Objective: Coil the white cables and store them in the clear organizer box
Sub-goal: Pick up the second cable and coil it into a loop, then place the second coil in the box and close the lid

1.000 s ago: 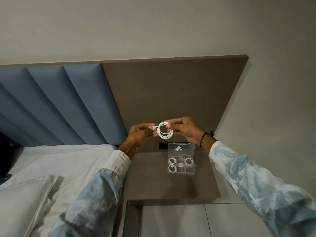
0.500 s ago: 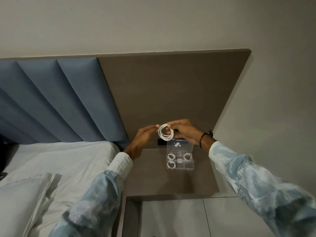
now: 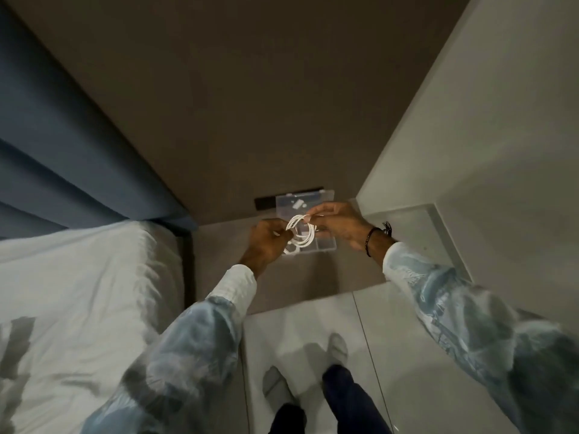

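Surface: brown bedside surface [image 3: 282, 277], beside bed [image 3: 78, 292].
Coiled white cable [image 3: 302, 234]: pinched between left hand [image 3: 266, 242] and right hand [image 3: 340, 225] fingers.
Clear organizer box [image 3: 326, 242]: open, directly beneath fingers.

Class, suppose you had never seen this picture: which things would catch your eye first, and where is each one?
First, the white cable coil near the middle of the view, pinched between the left hand and the right hand. Directly behind it, the clear organizer box sits open on the brown nightstand. The white bed fills the lower left.
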`<action>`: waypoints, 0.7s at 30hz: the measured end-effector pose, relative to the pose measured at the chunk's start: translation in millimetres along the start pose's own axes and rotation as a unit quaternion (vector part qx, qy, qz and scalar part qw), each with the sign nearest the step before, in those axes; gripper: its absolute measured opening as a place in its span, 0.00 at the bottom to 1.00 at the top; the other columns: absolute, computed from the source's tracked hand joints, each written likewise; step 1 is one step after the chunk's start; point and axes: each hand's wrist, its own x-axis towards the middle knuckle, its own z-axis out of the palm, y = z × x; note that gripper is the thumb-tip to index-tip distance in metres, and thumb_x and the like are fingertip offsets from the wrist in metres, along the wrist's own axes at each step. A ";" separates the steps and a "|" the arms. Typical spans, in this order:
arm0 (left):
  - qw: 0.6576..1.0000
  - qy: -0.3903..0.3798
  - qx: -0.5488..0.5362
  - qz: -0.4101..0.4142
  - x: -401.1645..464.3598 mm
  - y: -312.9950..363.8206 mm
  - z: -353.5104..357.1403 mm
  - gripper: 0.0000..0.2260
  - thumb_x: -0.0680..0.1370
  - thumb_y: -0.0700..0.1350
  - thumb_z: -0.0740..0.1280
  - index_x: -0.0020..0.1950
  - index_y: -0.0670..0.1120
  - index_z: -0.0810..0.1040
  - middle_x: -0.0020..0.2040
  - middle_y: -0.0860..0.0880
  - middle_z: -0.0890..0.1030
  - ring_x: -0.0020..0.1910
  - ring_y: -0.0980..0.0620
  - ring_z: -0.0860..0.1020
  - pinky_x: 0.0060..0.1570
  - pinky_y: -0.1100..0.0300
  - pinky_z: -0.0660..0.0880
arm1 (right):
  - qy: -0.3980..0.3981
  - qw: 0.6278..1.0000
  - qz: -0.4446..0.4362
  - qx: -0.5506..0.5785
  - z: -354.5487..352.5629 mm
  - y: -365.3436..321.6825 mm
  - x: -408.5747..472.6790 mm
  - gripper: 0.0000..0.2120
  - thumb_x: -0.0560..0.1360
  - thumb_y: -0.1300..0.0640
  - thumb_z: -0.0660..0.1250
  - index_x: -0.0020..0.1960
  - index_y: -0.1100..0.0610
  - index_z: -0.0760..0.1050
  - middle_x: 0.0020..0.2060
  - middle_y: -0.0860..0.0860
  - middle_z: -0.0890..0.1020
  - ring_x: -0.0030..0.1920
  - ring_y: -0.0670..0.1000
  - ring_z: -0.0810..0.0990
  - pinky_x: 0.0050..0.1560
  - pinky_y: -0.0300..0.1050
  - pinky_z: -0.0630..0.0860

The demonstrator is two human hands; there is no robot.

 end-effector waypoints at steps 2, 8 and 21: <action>1.000 -0.009 0.004 -0.027 27.4 -29.3 34.4 0.05 0.75 0.40 0.75 0.49 0.42 0.87 0.48 0.42 0.87 0.41 0.51 0.82 0.45 0.63 0.78 | 0.013 0.999 0.027 0.023 -18.5 42.7 32.6 0.10 0.70 0.64 0.79 0.51 0.62 0.84 0.47 0.58 0.88 0.47 0.55 0.89 0.42 0.46 0.85; 0.996 0.014 0.012 -0.084 126.5 -115.4 146.2 0.07 0.74 0.35 0.74 0.50 0.37 0.86 0.50 0.37 0.87 0.42 0.56 0.83 0.47 0.64 0.77 | 0.031 0.992 0.090 0.086 -62.3 167.7 144.5 0.13 0.76 0.68 0.72 0.59 0.69 0.80 0.55 0.62 0.85 0.52 0.58 0.87 0.47 0.43 0.85; 0.981 0.078 0.063 -0.163 237.0 -183.9 257.6 0.04 0.69 0.45 0.79 0.40 0.48 0.86 0.40 0.47 0.88 0.42 0.48 0.86 0.49 0.56 0.82 | 0.142 0.985 0.047 -0.085 -100.0 277.3 272.3 0.08 0.74 0.66 0.75 0.51 0.68 0.84 0.44 0.64 0.86 0.43 0.54 0.80 0.54 0.52 0.81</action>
